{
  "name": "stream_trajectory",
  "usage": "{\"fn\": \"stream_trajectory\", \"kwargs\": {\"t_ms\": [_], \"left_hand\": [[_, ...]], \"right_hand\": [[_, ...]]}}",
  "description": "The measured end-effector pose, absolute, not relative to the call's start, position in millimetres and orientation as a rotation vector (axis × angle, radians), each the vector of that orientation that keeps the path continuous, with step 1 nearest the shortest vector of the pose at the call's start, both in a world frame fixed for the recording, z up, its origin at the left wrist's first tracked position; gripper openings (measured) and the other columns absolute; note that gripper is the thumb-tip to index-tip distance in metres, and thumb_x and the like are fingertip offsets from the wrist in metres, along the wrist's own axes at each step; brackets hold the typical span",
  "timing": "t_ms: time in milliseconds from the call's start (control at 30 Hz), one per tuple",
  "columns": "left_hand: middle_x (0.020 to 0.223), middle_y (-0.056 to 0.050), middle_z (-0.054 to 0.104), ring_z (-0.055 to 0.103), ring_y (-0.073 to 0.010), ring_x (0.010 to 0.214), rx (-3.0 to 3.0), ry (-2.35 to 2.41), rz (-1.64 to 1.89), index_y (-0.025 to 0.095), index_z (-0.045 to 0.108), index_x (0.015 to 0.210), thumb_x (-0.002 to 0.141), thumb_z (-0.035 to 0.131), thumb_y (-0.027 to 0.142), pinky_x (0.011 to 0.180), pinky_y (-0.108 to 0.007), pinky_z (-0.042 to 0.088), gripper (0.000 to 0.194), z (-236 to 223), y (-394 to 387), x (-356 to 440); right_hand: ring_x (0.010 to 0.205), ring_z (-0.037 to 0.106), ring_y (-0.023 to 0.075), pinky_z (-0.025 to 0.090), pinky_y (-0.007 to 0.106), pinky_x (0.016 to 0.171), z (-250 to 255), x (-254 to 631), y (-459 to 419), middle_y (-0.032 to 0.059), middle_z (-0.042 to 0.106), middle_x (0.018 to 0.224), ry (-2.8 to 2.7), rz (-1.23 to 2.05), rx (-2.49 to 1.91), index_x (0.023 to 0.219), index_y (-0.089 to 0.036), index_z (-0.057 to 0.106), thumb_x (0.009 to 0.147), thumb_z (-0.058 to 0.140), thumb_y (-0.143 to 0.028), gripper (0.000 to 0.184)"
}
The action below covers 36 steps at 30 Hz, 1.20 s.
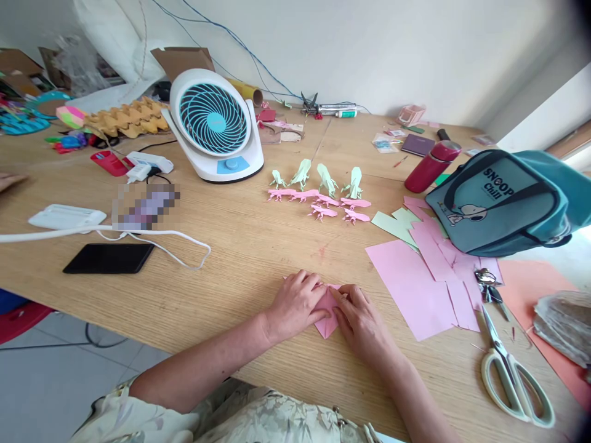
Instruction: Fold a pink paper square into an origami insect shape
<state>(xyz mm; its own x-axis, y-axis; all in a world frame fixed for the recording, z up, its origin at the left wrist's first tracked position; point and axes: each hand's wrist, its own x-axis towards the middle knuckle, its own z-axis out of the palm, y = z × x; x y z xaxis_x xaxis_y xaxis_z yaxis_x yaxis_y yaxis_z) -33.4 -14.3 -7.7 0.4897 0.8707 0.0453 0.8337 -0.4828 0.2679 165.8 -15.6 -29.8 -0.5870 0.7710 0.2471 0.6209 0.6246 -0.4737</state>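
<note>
A partly folded piece of pink paper point(327, 321) lies on the table near its front edge, its lower end coming to a point and creases showing on it. My left hand point(295, 306) rests over its left side, fingers bent and thumb pressing the sheet down. From the right, my right hand point(361, 315) pinches the paper's upper right edge between thumb and fingers. Both hands cover part of the paper. Beyond them stand several folded paper insects, a pink group point(322, 211) in front and a green group point(327, 179) behind.
Loose pink sheets point(410, 289) and scissors point(514, 378) lie to the right, beside a teal bag point(498, 203) and a red flask point(431, 166). A white fan point(215, 117), a black phone point(109, 258) and a white cable point(184, 232) are on the left. Another person's hand point(10, 180) shows far left.
</note>
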Motion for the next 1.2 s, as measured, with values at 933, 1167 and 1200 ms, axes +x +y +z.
{"fn": "stream_trajectory", "kwargs": {"t_ms": [933, 1167, 1200], "left_hand": [[0.116, -0.007, 0.059, 0.052, -0.0265, 0.106, 2.538, 1.429, 0.283, 0.02, 0.057, 0.122, 0.084, 0.071, 0.05, 0.091, -0.041, 0.046, 0.051, -8.8, -13.8, -35.5], [0.115, -0.005, 0.06, 0.052, -0.0262, 0.107, 2.553, 1.436, 0.275, 0.021, 0.057, 0.123, 0.081, 0.075, 0.046, 0.091, -0.041, 0.046, 0.052, -9.7, -14.3, -34.9], [0.115, -0.005, 0.06, 0.052, -0.0262, 0.107, 2.551, 1.441, 0.274, 0.021, 0.057, 0.122, 0.081, 0.075, 0.045, 0.091, -0.041, 0.046, 0.05, -9.9, -14.4, -35.0]], "right_hand": [[0.101, 0.058, 0.0247, 0.057, 0.045, 0.09, -18.7, 170.7, -4.9, 0.0135, 0.055, 0.112, -2.551, 0.506, -1.011, 0.136, -0.017, 0.05, 0.098, 0.046, -0.015, 0.039], [0.103, 0.057, 0.0245, 0.056, 0.044, 0.092, -23.4, 170.9, -5.8, 0.0128, 0.054, 0.113, -2.543, 0.53, -1.006, 0.139, -0.018, 0.047, 0.097, 0.047, -0.013, 0.042], [0.103, 0.057, 0.0242, 0.056, 0.044, 0.091, -24.0, 170.7, -6.0, 0.0126, 0.054, 0.113, -2.535, 0.529, -1.009, 0.14, -0.019, 0.047, 0.097, 0.047, -0.013, 0.043]]}}
